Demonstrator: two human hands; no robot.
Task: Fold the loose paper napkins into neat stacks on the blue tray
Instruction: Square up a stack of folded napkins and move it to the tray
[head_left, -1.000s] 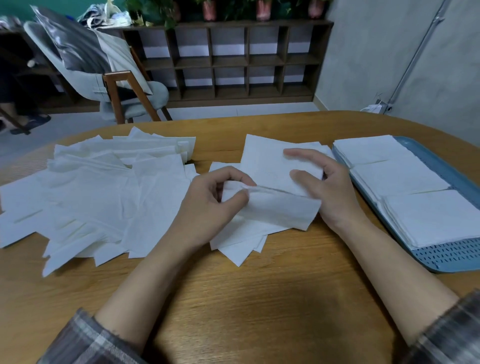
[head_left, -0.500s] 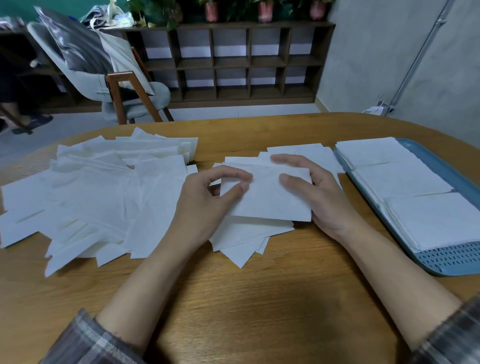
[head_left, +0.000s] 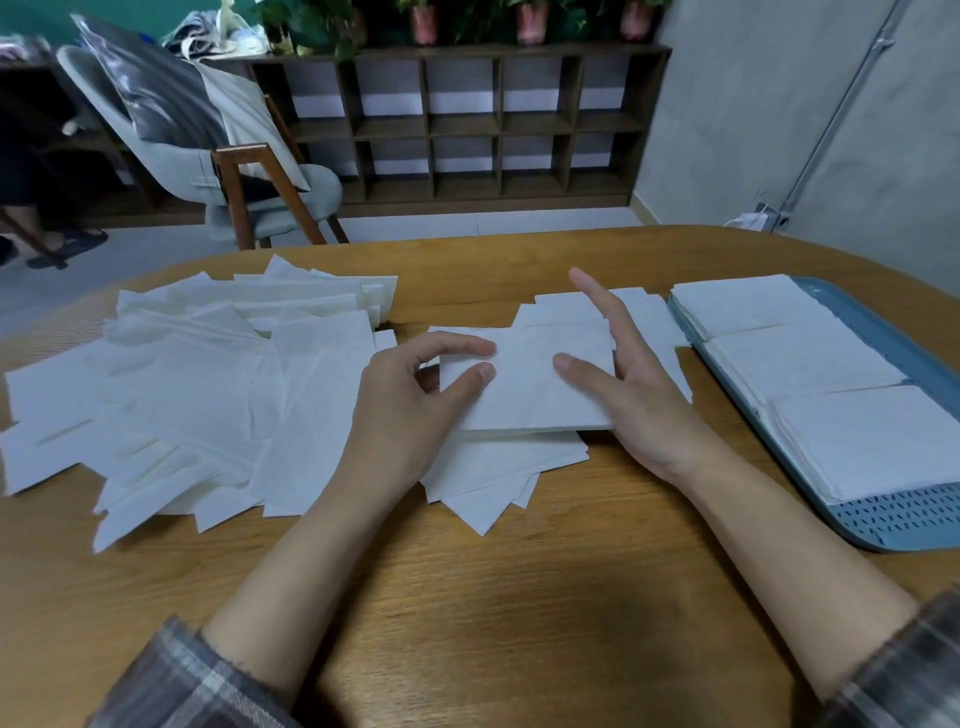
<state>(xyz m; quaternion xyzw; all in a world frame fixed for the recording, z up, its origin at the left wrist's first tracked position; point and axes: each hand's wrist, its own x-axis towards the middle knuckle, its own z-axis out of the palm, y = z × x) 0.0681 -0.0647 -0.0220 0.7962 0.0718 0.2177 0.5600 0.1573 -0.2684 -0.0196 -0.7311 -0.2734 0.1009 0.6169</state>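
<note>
The left hand (head_left: 410, 410) is pinching the left edge of the folded napkin (head_left: 540, 384), thumb and forefinger curled. The right hand (head_left: 644, 400) is lying wide, its fingers straight along the napkin's right edge and its thumb pressing on top. The folded napkin is sitting on a small fanned pile (head_left: 498, 467) at the middle of the tabletop (head_left: 519, 597). The loose napkins (head_left: 197, 395) are sprawling toward the left edge. The blue tray (head_left: 909, 519) is lying at the right edge, carrying three neat stacks (head_left: 810, 364) in a row.

near edge: bare table (head_left: 519, 597) | left: loose napkins (head_left: 182, 395) spread wide | right: blue tray (head_left: 904, 525) – three stacks
</note>
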